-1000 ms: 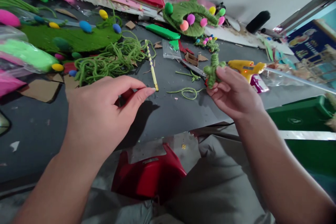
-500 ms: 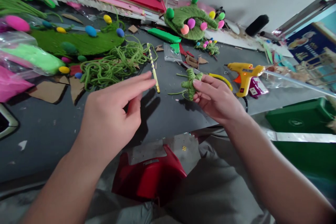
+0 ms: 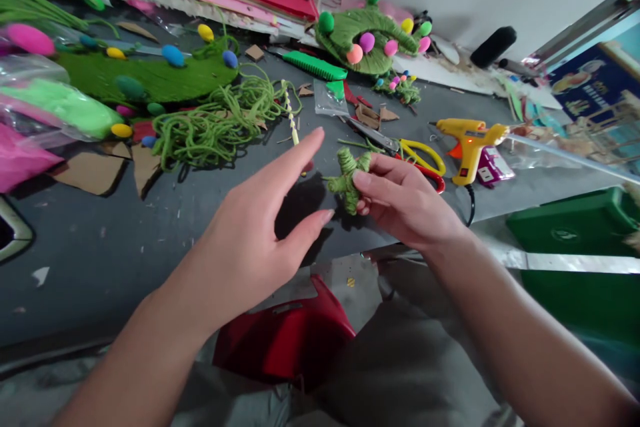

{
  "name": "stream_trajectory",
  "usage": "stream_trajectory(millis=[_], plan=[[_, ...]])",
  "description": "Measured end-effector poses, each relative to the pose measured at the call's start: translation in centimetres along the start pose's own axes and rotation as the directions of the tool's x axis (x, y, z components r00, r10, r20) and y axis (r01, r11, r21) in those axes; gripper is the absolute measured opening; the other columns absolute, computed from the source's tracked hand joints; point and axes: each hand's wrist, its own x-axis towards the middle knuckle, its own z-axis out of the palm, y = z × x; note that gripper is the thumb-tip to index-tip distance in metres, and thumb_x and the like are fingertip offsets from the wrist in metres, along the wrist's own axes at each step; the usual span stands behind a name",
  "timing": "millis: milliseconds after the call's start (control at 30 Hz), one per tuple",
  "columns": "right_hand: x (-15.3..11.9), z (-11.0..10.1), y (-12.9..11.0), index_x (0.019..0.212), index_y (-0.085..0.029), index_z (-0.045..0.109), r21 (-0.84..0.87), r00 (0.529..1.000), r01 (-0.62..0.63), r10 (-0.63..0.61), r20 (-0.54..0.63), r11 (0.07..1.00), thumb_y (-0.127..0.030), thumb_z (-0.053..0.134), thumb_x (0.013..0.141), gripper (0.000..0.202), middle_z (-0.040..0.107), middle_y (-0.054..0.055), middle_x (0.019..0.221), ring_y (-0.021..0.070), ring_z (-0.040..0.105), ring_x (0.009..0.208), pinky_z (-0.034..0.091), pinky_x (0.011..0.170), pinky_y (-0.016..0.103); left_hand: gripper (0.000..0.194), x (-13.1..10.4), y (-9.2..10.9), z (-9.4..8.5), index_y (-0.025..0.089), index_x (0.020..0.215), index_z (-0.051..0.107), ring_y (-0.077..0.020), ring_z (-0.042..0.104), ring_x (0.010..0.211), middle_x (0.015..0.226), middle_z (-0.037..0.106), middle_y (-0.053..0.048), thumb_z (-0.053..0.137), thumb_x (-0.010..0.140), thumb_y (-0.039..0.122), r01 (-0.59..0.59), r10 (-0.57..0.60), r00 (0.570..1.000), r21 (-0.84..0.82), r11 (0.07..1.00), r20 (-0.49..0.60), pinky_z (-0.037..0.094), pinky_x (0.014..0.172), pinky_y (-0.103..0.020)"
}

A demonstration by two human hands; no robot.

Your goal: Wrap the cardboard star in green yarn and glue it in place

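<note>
Yarn star point(image 3: 345, 183) has shifted leftward, long axis pointing away, pinched in right grip point(image 3: 407, 203); left grip point(image 3: 257, 223) apart.

Yellow glue gun point(image 3: 469, 139) at right on the surface point(image 3: 150, 253), red light lit, purple packet point(image 3: 499, 170) just beside its handle. Scissors point(image 3: 383, 138) left of it, yellow and red handles. Green utility knife point(image 3: 314, 66) farther back. Cardboard scrap point(image 3: 89, 173) at left, near bagged bright-green material point(image 3: 55, 103). Green bin point(image 3: 575, 217) lower right.
</note>
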Motion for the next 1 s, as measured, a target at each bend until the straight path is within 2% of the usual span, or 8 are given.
stream_trajectory(millis=[100, 200, 300, 400, 533, 767, 1000], plan=[[-0.30, 0.21, 0.15, 0.087, -0.018, 0.072, -0.004, 0.997, -0.006, 0.007, 0.080, 1.000, -0.032, 0.090, 0.081, 0.024, 0.067, -0.003, 0.078, 0.0059, 0.063, 0.062, 0.054, 0.059, 0.016, 0.070, -0.06, 0.07, 0.66, 0.039, 0.159, 0.041, -0.0229, 0.071, 0.125, 0.148, 0.065, 0.003, 0.069, 0.096, 0.027, 0.063, -0.061, 0.998, -0.107, 0.992, 0.025, 0.062, 0.107, -0.035], [-0.45, 0.23, 0.38, 0.089, -0.018, 0.074, 0.019, 0.990, 0.001, -0.003, 0.138, 1.000, -0.028, 0.089, 0.082, 0.020, 0.070, -0.003, 0.084, 0.0061, 0.064, 0.065, 0.055, 0.062, 0.016, 0.059, 0.14, 0.32, 0.84, 0.033, 0.149, 0.054, -0.0182, 0.077, 0.105, 0.122, 0.077, 0.002, 0.070, 0.094, 0.022, 0.083, -0.083, 0.997, -0.114, 0.990, 0.009, 0.064, 0.095, -0.028], [-0.48, 0.21, 0.55, 0.090, -0.018, 0.075, 0.041, 0.986, 0.002, -0.009, 0.165, 0.999, -0.025, 0.089, 0.082, 0.018, 0.070, -0.003, 0.085, 0.0057, 0.065, 0.067, 0.056, 0.064, 0.015, 0.037, 0.40, 0.67, 0.70, 0.031, 0.130, 0.068, -0.0141, 0.076, 0.091, 0.106, 0.079, 0.003, 0.067, 0.094, 0.019, 0.062, -0.063, 0.998, -0.065, 0.996, -0.014, 0.062, 0.084, -0.022], [-0.44, 0.14, 0.68, 0.090, -0.019, 0.075, 0.042, 0.986, -0.003, -0.004, 0.165, 0.999, -0.026, 0.090, 0.081, 0.019, 0.070, -0.003, 0.085, 0.0060, 0.065, 0.067, 0.057, 0.064, 0.016, 0.019, 0.57, 0.82, 0.47, 0.030, 0.108, 0.076, -0.0113, 0.073, 0.086, 0.099, 0.078, 0.006, 0.065, 0.097, 0.019, 0.022, -0.022, 1.000, -0.023, 1.000, 0.010, 0.058, 0.081, -0.020], [-0.38, -0.08, 0.83, 0.088, -0.019, 0.073, 0.041, 0.987, 0.002, -0.009, 0.162, 0.999, -0.031, 0.090, 0.082, 0.021, 0.070, -0.003, 0.082, 0.0057, 0.064, 0.064, 0.055, 0.061, 0.015, 0.018, 0.63, 0.74, 0.26, 0.031, 0.106, 0.077, -0.0111, 0.074, 0.089, 0.102, 0.080, 0.008, 0.065, 0.098, 0.021, 0.020, -0.019, 0.999, -0.025, 0.999, 0.045, 0.055, 0.081, -0.020], [-0.39, 0.09, 0.65, 0.088, -0.018, 0.073, 0.023, 0.992, -0.029, 0.026, 0.124, 0.999, -0.038, 0.081, 0.091, 0.022, 0.067, -0.003, 0.075, 0.0051, 0.063, 0.063, 0.052, 0.060, 0.014, 0.014, 0.57, 0.99, 0.09, 0.031, 0.103, 0.076, -0.0082, 0.071, 0.075, 0.090, 0.079, 0.010, 0.063, 0.101, 0.027, 0.099, -0.098, 0.995, -0.037, 0.994, 0.038, 0.048, 0.065, -0.018], [-0.52, 0.16, 0.03, 0.084, -0.018, 0.073, 0.041, 0.997, -0.036, 0.033, 0.070, 0.999, -0.035, 0.081, 0.092, 0.020, 0.064, -0.003, 0.076, 0.0051, 0.064, 0.064, 0.054, 0.061, 0.015, 0.015, 0.64, 0.91, 0.10, 0.026, 0.099, 0.075, -0.0077, 0.064, 0.065, 0.076, 0.072, 0.008, 0.061, 0.103, 0.031, 0.185, -0.184, 0.982, 0.006, 0.983, -0.041, 0.044, 0.057, -0.020]])
